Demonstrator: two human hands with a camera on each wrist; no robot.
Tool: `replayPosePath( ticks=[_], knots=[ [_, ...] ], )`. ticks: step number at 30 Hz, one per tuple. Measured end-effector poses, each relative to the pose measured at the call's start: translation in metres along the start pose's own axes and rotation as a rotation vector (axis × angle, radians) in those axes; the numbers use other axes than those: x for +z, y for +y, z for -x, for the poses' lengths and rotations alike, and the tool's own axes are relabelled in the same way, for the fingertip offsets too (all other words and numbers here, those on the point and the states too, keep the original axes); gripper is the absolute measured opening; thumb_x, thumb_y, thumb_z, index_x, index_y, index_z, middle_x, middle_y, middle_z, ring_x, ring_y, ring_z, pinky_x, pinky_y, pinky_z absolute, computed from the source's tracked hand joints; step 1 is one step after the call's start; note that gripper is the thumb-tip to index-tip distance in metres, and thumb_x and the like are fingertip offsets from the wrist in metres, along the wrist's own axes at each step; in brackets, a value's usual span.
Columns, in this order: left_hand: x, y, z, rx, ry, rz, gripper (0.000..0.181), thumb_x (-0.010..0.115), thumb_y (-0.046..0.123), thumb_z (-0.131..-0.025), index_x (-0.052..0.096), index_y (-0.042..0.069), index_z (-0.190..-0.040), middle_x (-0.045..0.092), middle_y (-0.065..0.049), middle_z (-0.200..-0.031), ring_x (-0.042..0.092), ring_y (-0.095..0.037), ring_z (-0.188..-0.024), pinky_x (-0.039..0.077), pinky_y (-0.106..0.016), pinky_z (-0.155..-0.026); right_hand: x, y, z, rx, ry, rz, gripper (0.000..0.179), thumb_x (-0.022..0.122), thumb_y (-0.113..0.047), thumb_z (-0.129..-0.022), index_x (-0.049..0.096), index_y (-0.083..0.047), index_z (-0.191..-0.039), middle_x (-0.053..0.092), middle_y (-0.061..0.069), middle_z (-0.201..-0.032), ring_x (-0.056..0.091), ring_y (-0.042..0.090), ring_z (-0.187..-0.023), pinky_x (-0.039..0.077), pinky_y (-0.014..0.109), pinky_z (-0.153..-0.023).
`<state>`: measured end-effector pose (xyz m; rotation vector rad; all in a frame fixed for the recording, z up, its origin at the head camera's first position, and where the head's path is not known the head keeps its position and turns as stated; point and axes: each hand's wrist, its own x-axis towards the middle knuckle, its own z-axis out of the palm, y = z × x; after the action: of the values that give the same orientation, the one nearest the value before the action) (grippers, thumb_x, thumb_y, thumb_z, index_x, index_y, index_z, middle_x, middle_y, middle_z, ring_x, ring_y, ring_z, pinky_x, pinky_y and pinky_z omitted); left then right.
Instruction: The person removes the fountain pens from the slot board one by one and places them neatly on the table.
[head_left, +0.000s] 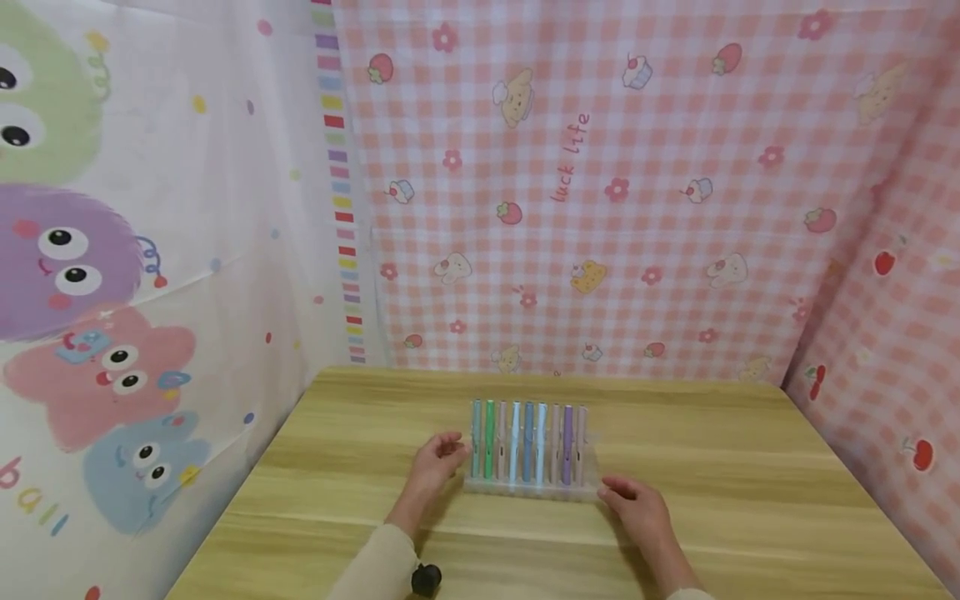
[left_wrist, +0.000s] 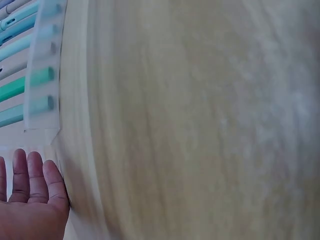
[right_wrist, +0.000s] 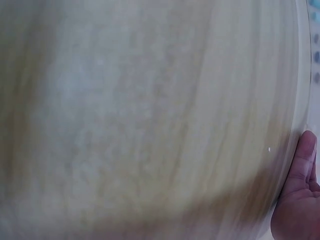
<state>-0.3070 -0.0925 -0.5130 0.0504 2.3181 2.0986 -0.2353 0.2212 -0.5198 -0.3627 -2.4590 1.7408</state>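
Note:
A clear plastic pen stand (head_left: 529,494) sits on the table, holding a row of capped pens. Among them are a green pen (head_left: 490,442), a blue pen (head_left: 528,443) and a purple pen (head_left: 567,446), with paler ones between. My left hand (head_left: 438,461) is at the stand's left side, its fingertips right by the end pen. The left wrist view shows that hand's fingers (left_wrist: 36,177) extended beside the stand's end. At the front right corner, my right hand (head_left: 641,507) has its fingertips against the stand; in the right wrist view its fingers (right_wrist: 302,160) look fairly straight.
The wood-grain table (head_left: 360,417) extends around the stand on every side. A small black object (head_left: 426,579) is at the left sleeve. Pink checked cloth (head_left: 600,250) hangs behind the table, and a printed white cloth (head_left: 247,208) hangs to the left.

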Motion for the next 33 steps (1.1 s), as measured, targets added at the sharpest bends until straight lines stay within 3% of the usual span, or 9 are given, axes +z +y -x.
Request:
replayPosePath(
  ticks=[2,8,15,33],
  knots=[
    [0.001,-0.006,-0.003,0.005,-0.001,-0.008,0.038,0.068,0.013,-0.095,0.057,-0.007,-0.124,0.063,-0.015,-0.111,0.058,-0.018,-0.094,0.049,-0.037,-0.081,0.000,0.001,-0.001,0.001,-0.001,0.006,0.027,0.070,-0.010,-0.091,0.068,0.006,-0.113,0.069,0.009,-0.098,0.058,0.012,-0.082,0.049,0.022,-0.068],
    [0.005,-0.007,-0.005,0.026,-0.022,-0.010,0.035,0.067,0.013,-0.095,0.059,-0.009,-0.121,0.064,-0.017,-0.110,0.057,-0.020,-0.097,0.050,-0.045,-0.086,-0.003,0.001,-0.001,0.001,-0.005,0.034,0.027,0.070,-0.011,-0.092,0.068,0.006,-0.113,0.069,0.010,-0.098,0.058,0.013,-0.083,0.049,0.022,-0.069],
    [0.009,-0.006,-0.002,0.025,-0.025,-0.023,0.030,0.068,0.012,-0.094,0.061,-0.008,-0.115,0.064,-0.011,-0.104,0.057,-0.017,-0.094,0.051,-0.036,-0.085,-0.001,0.003,-0.001,-0.007,-0.009,0.051,0.026,0.070,-0.010,-0.092,0.069,0.006,-0.112,0.069,0.011,-0.099,0.058,0.013,-0.083,0.049,0.024,-0.071],
    [0.012,-0.007,-0.003,-0.004,-0.051,0.018,0.025,0.068,0.012,-0.095,0.064,-0.008,-0.109,0.064,-0.007,-0.097,0.057,-0.013,-0.087,0.051,-0.031,-0.079,0.000,0.005,-0.002,-0.005,-0.016,0.001,0.024,0.069,-0.007,-0.092,0.069,0.008,-0.111,0.070,0.012,-0.101,0.059,0.013,-0.085,0.049,0.022,-0.070]
  ],
)
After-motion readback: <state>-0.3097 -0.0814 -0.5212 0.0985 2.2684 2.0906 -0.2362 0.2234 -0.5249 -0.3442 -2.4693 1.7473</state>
